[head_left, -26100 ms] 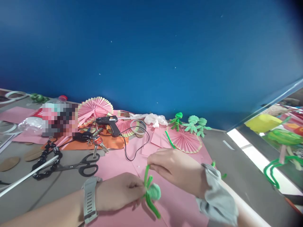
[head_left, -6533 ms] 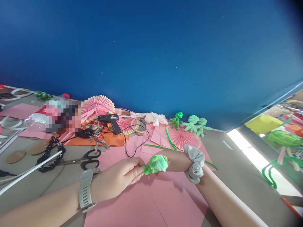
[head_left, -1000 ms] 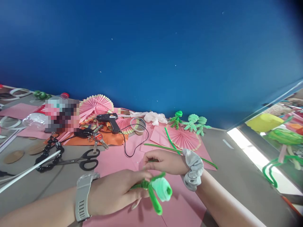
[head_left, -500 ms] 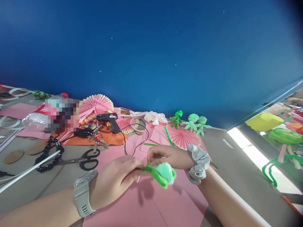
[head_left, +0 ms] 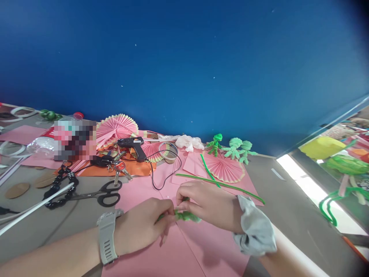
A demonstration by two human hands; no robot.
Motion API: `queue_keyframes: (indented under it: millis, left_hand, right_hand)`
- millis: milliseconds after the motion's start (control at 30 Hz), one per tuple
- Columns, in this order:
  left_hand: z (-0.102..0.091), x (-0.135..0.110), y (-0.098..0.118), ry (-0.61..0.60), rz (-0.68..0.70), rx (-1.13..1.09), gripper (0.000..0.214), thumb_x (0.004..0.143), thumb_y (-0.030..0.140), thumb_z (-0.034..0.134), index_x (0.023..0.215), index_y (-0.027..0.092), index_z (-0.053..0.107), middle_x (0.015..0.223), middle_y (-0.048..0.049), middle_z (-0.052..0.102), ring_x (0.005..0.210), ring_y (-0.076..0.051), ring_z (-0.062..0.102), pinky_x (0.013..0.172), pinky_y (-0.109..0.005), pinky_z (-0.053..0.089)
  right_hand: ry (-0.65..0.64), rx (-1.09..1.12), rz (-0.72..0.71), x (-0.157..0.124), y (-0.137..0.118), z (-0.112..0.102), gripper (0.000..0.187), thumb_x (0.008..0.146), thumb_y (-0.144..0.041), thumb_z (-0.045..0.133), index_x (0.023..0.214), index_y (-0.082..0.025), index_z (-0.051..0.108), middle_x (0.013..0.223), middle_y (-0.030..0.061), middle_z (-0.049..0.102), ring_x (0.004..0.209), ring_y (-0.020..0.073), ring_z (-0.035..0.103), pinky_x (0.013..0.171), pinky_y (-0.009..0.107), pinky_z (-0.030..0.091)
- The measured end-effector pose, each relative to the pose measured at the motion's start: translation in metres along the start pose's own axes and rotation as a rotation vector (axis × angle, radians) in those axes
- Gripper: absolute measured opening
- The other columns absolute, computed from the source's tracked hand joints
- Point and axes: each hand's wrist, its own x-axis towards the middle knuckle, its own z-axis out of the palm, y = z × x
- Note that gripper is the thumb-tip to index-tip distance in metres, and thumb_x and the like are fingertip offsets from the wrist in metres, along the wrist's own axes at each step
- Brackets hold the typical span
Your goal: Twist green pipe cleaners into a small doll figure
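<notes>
Both hands meet over a pink paper sheet at the table's near middle. My left hand, with a grey watch on its wrist, pinches one end of a green pipe-cleaner figure. My right hand, a grey scrunchie on its wrist, closes over the figure's other end and hides most of it. Only a short green stretch shows between the fingers.
Long green pipe cleaners lie just behind the hands. Black scissors, keys, a glue gun with its cord, pink paper fans and three green pipe-cleaner figures fill the back. A blue wall rises behind.
My right hand has come forward over the green figure and covers its pale round part, which showed half a second ago. My left hand keeps its pinch.
</notes>
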Motion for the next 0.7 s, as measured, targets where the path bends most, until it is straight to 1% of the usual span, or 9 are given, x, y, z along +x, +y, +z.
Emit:
queue_keyframes:
  millis: [67, 133, 200, 267, 333, 433, 533, 600, 700]
  left_hand:
    - [0.0, 0.003, -0.005, 0.02, -0.034, -0.12, 0.016, 0.083, 0.019, 0.038, 0.075, 0.019, 0.052, 0.058, 0.0036, 0.061, 0.055, -0.013, 0.057, 0.058, -0.023, 0.038]
    - [0.001, 0.006, -0.011, 0.029, -0.039, -0.288, 0.015, 0.079, 0.014, 0.04, 0.07, 0.018, 0.051, 0.054, 0.0039, 0.059, 0.053, -0.012, 0.054, 0.057, -0.023, 0.037]
    - [0.002, 0.009, -0.015, 0.049, -0.047, -0.44, 0.016, 0.076, 0.011, 0.04, 0.064, 0.018, 0.047, 0.053, 0.0038, 0.055, 0.048, -0.01, 0.047, 0.052, -0.023, 0.034]
    - [0.002, 0.012, -0.016, 0.08, -0.067, -0.537, 0.013, 0.077, 0.013, 0.039, 0.066, 0.018, 0.043, 0.054, 0.0045, 0.051, 0.043, -0.008, 0.038, 0.045, -0.022, 0.029]
    - [-0.001, 0.014, -0.012, 0.112, -0.075, -0.607, 0.011, 0.082, 0.019, 0.036, 0.071, 0.019, 0.039, 0.057, 0.0055, 0.046, 0.043, -0.006, 0.032, 0.043, -0.02, 0.025]
    - [-0.008, 0.013, -0.005, 0.134, -0.025, -0.852, 0.017, 0.087, 0.028, 0.036, 0.073, 0.018, 0.038, 0.061, 0.0056, 0.041, 0.047, -0.005, 0.028, 0.046, -0.018, 0.025]
    - [-0.013, 0.011, -0.002, 0.129, 0.009, -1.095, 0.02, 0.089, 0.031, 0.037, 0.075, 0.017, 0.042, 0.064, 0.0042, 0.039, 0.051, -0.006, 0.029, 0.048, -0.018, 0.026]
    - [-0.013, 0.011, -0.003, 0.146, -0.007, -1.087, 0.026, 0.09, 0.037, 0.033, 0.076, 0.017, 0.043, 0.063, 0.0042, 0.038, 0.051, -0.007, 0.028, 0.047, -0.02, 0.025]
    - [-0.012, 0.012, -0.005, 0.187, 0.001, -0.899, 0.03, 0.089, 0.044, 0.034, 0.08, 0.017, 0.045, 0.062, 0.005, 0.037, 0.051, -0.007, 0.028, 0.049, -0.021, 0.026]
  right_hand:
    - [0.089, -0.172, -0.034, -0.002, -0.012, 0.004, 0.01, 0.08, -0.012, 0.054, 0.073, -0.018, 0.056, 0.072, -0.0024, 0.06, 0.069, 0.0129, 0.053, 0.065, 0.027, 0.038]
    - [0.171, -0.382, -0.089, -0.004, -0.024, 0.01, 0.013, 0.076, -0.007, 0.053, 0.071, -0.018, 0.055, 0.073, 0.0001, 0.059, 0.071, 0.0163, 0.052, 0.069, 0.032, 0.036]
    - [0.295, -0.528, -0.132, -0.006, -0.033, 0.016, 0.014, 0.077, -0.007, 0.05, 0.071, -0.018, 0.055, 0.075, 0.002, 0.059, 0.077, 0.0197, 0.051, 0.078, 0.038, 0.033]
    - [0.428, -0.584, -0.139, -0.007, -0.038, 0.019, 0.016, 0.079, -0.007, 0.046, 0.072, -0.018, 0.054, 0.077, 0.002, 0.059, 0.084, 0.0208, 0.05, 0.088, 0.042, 0.026]
    - [0.524, -0.57, -0.098, -0.007, -0.038, 0.018, 0.019, 0.08, -0.005, 0.043, 0.073, -0.019, 0.054, 0.077, 0.001, 0.059, 0.086, 0.02, 0.05, 0.092, 0.044, 0.021]
    - [0.568, -0.479, -0.012, -0.006, -0.033, 0.014, 0.019, 0.081, -0.006, 0.044, 0.076, -0.02, 0.055, 0.078, 0.0005, 0.058, 0.086, 0.0191, 0.05, 0.09, 0.043, 0.022]
    - [0.564, -0.408, 0.008, -0.004, -0.027, 0.012, 0.018, 0.08, -0.006, 0.047, 0.084, -0.021, 0.056, 0.08, 0.0, 0.057, 0.085, 0.0183, 0.049, 0.089, 0.04, 0.024]
    - [0.555, -0.403, -0.02, -0.002, -0.025, 0.014, 0.019, 0.081, -0.007, 0.046, 0.087, -0.022, 0.057, 0.081, 0.0001, 0.058, 0.084, 0.0181, 0.049, 0.087, 0.039, 0.025]
    - [0.547, -0.425, -0.075, 0.002, -0.026, 0.02, 0.019, 0.083, -0.007, 0.043, 0.081, -0.021, 0.056, 0.08, 0.0006, 0.059, 0.084, 0.0178, 0.05, 0.087, 0.038, 0.025]
